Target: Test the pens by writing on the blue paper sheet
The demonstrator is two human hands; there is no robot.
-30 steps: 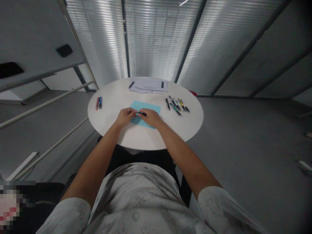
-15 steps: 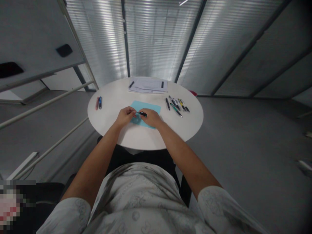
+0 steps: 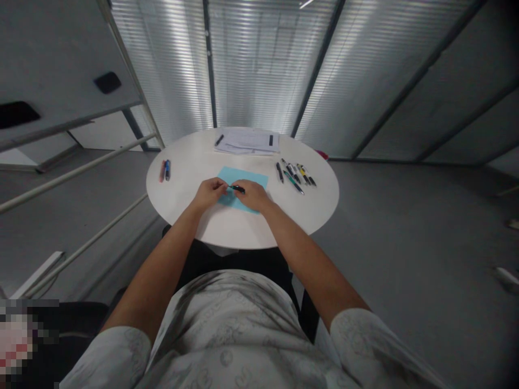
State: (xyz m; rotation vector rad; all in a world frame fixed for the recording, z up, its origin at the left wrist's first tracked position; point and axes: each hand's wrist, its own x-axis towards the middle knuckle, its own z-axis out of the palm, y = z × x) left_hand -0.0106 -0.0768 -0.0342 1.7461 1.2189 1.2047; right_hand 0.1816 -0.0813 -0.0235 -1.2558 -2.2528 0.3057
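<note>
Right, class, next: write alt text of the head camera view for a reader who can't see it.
A person's right hand holds a dark pen, the left hand at its tip, over a light blue sheet on a white table. Loose pens lie to the right, a pair of pens to the left, and papers at the far edge.

Has papers [image 3: 246, 142] behind the sheet [image 3: 249, 176] on the table [image 3: 231, 235]. Has some pens [image 3: 167, 170] at left, more pens [image 3: 293, 183] at right.
</note>
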